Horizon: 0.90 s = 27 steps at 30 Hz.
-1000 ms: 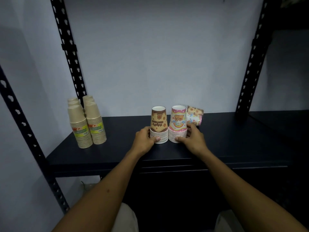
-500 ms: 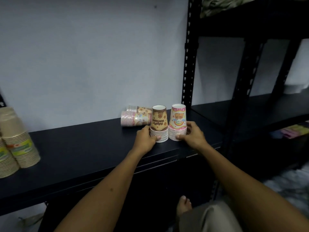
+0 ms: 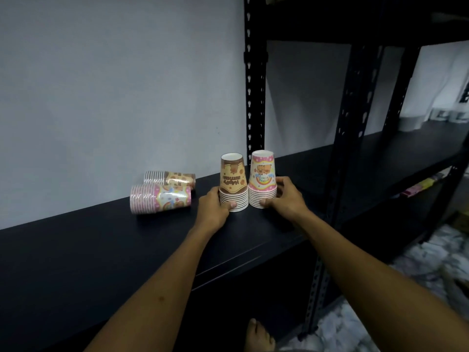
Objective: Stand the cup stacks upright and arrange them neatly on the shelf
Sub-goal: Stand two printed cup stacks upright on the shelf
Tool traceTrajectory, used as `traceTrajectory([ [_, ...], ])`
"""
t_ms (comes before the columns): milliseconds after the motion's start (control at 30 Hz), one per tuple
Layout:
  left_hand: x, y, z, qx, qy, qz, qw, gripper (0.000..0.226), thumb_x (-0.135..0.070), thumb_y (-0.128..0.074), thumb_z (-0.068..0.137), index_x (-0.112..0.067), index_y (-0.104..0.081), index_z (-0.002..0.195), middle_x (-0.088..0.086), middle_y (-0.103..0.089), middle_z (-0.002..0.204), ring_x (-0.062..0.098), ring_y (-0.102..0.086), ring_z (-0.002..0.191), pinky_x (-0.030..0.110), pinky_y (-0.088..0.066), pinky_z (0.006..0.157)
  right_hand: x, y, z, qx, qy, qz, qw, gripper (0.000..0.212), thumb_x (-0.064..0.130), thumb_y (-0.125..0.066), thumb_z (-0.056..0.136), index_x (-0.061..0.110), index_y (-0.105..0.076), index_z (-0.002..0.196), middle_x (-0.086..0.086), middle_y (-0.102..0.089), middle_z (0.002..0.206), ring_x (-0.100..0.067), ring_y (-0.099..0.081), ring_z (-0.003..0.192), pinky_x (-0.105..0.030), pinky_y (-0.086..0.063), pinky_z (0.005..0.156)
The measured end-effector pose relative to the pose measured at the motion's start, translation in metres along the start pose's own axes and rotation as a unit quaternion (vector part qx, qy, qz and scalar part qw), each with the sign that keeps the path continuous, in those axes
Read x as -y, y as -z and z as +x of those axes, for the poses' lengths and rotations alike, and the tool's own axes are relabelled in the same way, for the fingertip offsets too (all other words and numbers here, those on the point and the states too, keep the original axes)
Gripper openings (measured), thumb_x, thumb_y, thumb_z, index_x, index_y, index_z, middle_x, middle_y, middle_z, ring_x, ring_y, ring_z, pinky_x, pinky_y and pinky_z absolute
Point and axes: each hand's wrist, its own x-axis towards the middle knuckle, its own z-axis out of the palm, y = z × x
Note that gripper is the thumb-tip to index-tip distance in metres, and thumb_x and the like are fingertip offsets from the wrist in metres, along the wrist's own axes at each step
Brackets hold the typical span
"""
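Both upright stacks now farther right along the shelf (image 3: 76,250) (lying pair behind), fingers (image 3: 280,185) curled around brown stack (image 3: 233,184) and pink stack (image 3: 262,180).

A: What is standing just behind the grip?

B: A black slotted post (image 3: 254,97) is rising there, against a pale grey wall (image 3: 101,85) that is stretching away to the left of the grip.

A: And to the right?

B: A second post (image 3: 347,138) is standing nearer the camera, and the neighbouring rack's dark board (image 3: 380,158) is running off to the right behind it. Coloured packets (image 3: 421,186) are lying on a lower level, well to the right of the grip.

A: Anything underneath?

B: A bare foot (image 3: 258,335) is showing below the grip at the bottom edge, and a pale marbled floor (image 3: 342,323) is spreading to its right. White objects (image 3: 411,123), too blurred to tell, are sitting far off to the upper right.
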Motion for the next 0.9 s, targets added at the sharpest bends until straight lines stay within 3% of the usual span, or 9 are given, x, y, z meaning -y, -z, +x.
traceTrajectory([
  [267,0.006,-0.017,0.046,-0.009,-0.015,0.000,1.000,0.046,-0.015,-0.070,0.084,-0.012,-0.056,0.128,0.005,-0.064,0.125,0.020,-0.059,0.115,0.022,-0.040,0.091,-0.008,-0.003,0.039,-0.005,0.049,-0.052,0.997,0.070,0.012,-0.078,0.078,0.013,-0.041,0.138,-0.007,-0.056,0.136,-0.019,-0.055,0.121,-0.028,-0.044,0.096],
  [600,0.013,-0.019,0.047,0.013,-0.032,-0.003,0.999,0.056,-0.021,-0.069,0.086,-0.015,-0.043,0.135,0.004,-0.057,0.133,0.021,-0.054,0.120,0.025,-0.041,0.094,-0.010,-0.008,0.041,-0.025,0.072,-0.089,0.993,0.071,0.012,-0.076,0.079,0.013,-0.040,0.141,-0.006,-0.056,0.136,-0.020,-0.054,0.123,-0.028,-0.043,0.097],
  [900,0.013,-0.018,0.047,0.008,-0.013,-0.006,1.000,0.054,-0.020,-0.068,0.087,-0.014,-0.042,0.133,0.007,-0.056,0.134,0.024,-0.055,0.119,0.036,-0.046,0.099,-0.006,-0.011,0.037,-0.038,0.065,-0.101,0.992,0.069,0.012,-0.074,0.081,0.010,-0.041,0.141,-0.009,-0.055,0.137,-0.023,-0.053,0.124,-0.028,-0.042,0.097],
])
